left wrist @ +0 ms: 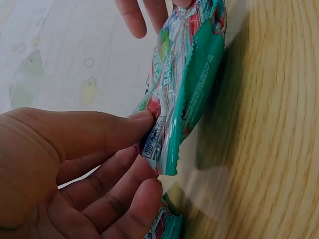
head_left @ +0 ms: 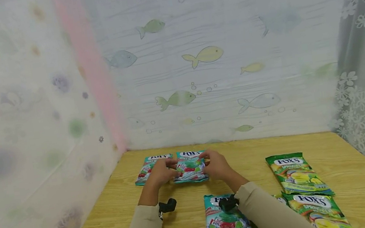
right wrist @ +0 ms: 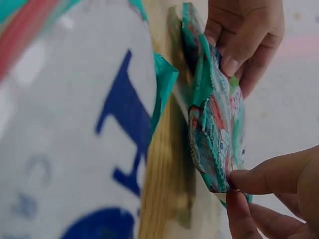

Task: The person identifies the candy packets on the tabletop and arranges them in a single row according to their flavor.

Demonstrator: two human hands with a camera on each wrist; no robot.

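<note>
From afar I see the left hand and right hand pinching the teal candy packet, toward eleven o'clock of the table. I'd judge it light, soft, slippery (glossy, loosely filled), best held by opposite sides.

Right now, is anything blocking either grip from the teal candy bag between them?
Nothing visible is: the left grip and the right grip pinch opposite sides of the teal candy bag. A second teal bag lies to its left, partly hidden by the left grip in the head view, but not in between.
</note>
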